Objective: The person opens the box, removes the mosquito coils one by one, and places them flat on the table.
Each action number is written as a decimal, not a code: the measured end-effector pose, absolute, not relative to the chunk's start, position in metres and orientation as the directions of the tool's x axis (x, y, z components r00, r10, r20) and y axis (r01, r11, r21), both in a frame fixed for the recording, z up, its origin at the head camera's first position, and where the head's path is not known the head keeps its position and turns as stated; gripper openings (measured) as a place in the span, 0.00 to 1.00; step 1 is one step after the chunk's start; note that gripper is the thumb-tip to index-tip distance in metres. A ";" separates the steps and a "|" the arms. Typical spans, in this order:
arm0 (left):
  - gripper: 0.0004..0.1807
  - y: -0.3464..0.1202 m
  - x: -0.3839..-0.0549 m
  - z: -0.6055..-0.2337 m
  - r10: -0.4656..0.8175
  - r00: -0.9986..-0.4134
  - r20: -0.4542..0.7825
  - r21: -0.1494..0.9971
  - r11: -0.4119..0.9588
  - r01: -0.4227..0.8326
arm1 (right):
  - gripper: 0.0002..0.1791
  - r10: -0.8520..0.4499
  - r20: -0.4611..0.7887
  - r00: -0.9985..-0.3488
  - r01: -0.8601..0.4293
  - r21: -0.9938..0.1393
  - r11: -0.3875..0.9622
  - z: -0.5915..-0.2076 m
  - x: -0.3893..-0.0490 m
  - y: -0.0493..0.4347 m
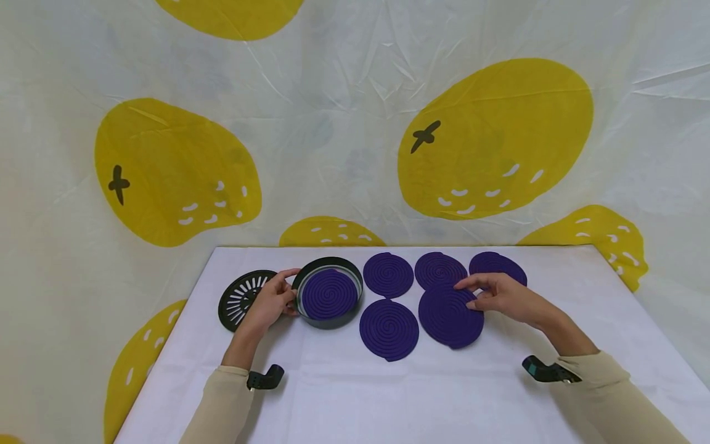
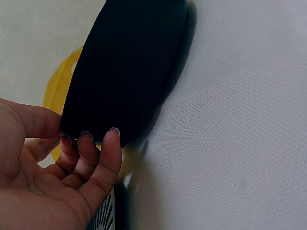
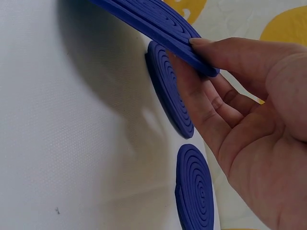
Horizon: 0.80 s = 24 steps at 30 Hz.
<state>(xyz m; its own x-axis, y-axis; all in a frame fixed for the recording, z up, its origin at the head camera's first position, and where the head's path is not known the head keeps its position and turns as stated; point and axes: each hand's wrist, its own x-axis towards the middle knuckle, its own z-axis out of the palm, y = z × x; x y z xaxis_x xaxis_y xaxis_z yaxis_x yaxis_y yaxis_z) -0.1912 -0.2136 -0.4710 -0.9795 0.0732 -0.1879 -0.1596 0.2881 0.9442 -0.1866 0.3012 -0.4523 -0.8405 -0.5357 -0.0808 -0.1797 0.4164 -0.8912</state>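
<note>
Beside the slotted disc [image 1: 244, 301], round tin [image 1: 334, 322]: our left hand [image 1: 272, 305] grips its wall; one purple coil [image 1: 330, 294] lies inside.
Raised coil [image 1: 450, 317]: our right hand [image 1: 503, 298] pinches its edge above the table [image 1: 421, 401]; we should keep it level, lest it flex.

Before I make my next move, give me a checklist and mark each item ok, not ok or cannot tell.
1. Right hand has the held coil: ok, gripped at its edge.
2. Held coil raised off the table: ok, the right wrist view shows it lifted.
3. Left hand on the tin: ok, pinching its side.
4. Lid off the tin: ok, it lies to the tin's left.
5. Tin empty: not ok, an inner coil sits in it.
6. Tin's base flat on the table: cannot tell, the underside is not clearly seen.
</note>
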 end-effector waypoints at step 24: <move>0.30 -0.207 -0.182 -0.447 0.100 -0.973 -0.208 0.946 0.275 -0.174 | 0.25 -0.543 -0.192 -0.817 -0.131 -0.857 0.499 -0.456 -0.185 0.309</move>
